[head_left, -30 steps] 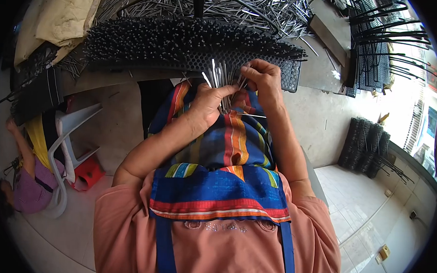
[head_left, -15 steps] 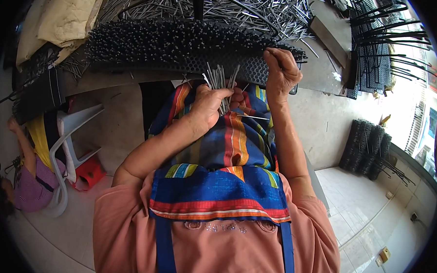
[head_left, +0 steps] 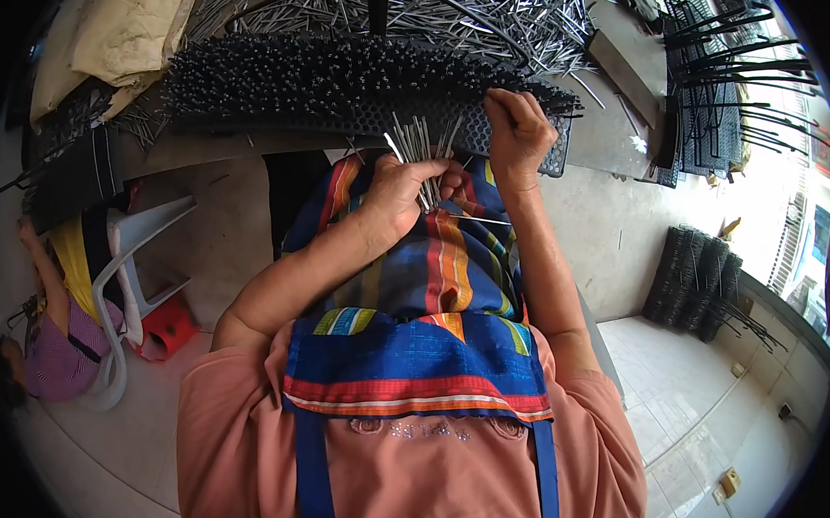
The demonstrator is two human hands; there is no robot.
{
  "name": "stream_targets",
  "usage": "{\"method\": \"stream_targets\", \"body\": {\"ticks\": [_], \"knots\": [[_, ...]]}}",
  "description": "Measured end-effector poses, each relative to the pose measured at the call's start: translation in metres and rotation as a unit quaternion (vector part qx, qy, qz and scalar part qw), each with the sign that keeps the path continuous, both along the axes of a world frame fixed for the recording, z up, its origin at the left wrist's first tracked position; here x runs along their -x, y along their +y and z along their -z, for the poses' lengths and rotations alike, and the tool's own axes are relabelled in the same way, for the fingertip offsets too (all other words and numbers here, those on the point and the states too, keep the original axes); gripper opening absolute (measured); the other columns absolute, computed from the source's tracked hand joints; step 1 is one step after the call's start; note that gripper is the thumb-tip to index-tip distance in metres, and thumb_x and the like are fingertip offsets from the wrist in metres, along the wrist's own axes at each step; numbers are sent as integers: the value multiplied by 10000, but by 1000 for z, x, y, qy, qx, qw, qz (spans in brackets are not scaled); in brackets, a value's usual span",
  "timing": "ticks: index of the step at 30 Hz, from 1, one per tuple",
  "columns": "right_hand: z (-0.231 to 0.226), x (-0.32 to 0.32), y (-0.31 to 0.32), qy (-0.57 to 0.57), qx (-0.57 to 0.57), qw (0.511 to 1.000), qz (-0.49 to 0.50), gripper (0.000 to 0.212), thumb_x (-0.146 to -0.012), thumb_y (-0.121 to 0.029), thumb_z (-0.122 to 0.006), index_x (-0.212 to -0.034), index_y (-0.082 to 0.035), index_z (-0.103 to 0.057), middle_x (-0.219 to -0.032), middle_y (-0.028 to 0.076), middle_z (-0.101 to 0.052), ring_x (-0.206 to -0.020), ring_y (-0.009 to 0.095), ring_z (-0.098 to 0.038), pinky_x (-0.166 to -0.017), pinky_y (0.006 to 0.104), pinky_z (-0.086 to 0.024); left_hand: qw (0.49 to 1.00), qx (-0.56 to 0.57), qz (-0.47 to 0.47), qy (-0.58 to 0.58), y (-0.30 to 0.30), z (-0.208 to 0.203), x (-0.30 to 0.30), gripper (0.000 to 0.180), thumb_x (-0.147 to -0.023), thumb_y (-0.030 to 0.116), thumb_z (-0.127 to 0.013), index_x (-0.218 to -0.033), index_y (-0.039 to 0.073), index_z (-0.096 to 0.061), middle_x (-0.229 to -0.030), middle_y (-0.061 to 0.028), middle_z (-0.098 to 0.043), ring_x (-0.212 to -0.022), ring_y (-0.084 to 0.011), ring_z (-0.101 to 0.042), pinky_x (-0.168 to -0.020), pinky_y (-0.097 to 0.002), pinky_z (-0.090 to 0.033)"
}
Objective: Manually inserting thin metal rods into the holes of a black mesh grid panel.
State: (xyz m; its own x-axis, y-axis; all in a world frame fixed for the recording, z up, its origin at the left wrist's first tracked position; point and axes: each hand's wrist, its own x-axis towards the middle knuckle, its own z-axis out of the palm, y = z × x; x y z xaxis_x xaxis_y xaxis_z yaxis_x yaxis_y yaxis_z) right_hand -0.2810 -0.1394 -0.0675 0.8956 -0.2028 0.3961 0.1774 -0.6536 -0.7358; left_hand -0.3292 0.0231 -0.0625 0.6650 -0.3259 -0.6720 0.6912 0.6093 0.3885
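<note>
My left hand [head_left: 401, 192] is wrapped round a bundle of thin grey metal rods [head_left: 415, 140], their upper ends fanned out above my lap. Just beyond it stands a black perforated rack [head_left: 551, 154], a honeycomb of small holes. Dark rods [head_left: 284, 79] with shiny tips stick up in a dense mass from most of its holes. Over the right part of the rack, my right hand [head_left: 522, 139] is closed, thumb and fingertips together. What those fingers hold, if anything, is hidden. One loose rod [head_left: 480, 219] lies on the striped apron [head_left: 452, 261] across my lap.
Beyond the rack, a large pile of loose metal rods [head_left: 425, 19] covers the table. Black wire racks [head_left: 708, 133] stand at the right, with dark bundles [head_left: 692, 280] on the floor. Another person [head_left: 63, 355] sits at the left by a grey plastic chair [head_left: 122, 292].
My right hand has shifted a little to the left along the rack, still pinched. The left hand stays nearly in place with its bundle, whose rods have spread slightly.
</note>
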Motion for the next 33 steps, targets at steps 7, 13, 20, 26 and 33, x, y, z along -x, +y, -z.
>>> {"method": "stream_targets", "body": {"ticks": [7,13,20,26,33], "knots": [[-11,18,-8,382,-240,887,-102,110,-789,-83,-735,-761,13,-691,-586,26,-614,-541,80,-546,-497,272,-428,999,10,36,-28,-7,2,1,148,-854,-60,-617,-994,-54,-663,-862,-149,-707,-741,-224,-702,-641,-331,-588],[-9,23,-15,169,-391,904,39,37,-861,-53,-694,-873,-25,-713,-663,-42,-575,-532,27,-423,-476,203,-301,996,-73,33,27,-4,-2,1,128,-895,82,-647,-967,-21,-667,-858,-138,-714,-739,-231,-716,-642,-311,-581],[10,-2,-23,-82,-238,967,28,84,-839,28,-691,-895,-20,-734,-766,-39,-605,-603,16,-453,-528,182,-344,994,-9,101,28,2,18,20,112,-910,102,-626,-944,0,-657,-833,-113,-703,-719,-249,-706,-683,-383,-594],[5,5,-24,-11,-253,967,42,79,-811,26,-710,-884,-1,-721,-780,1,-625,-702,48,-520,-614,193,-397,991,117,60,13,-1,9,5,156,-930,146,-601,-980,6,-647,-856,-129,-699,-763,-255,-704,-673,-414,-600],[11,5,-24,-54,-156,986,17,97,-843,23,-678,-910,-17,-735,-791,-20,-614,-620,28,-486,-539,181,-358,996,-24,79,-19,-5,18,12,131,-904,59,-582,-1002,-1,-644,-915,-156,-710,-772,-260,-717,-648,-371,-598]]}}
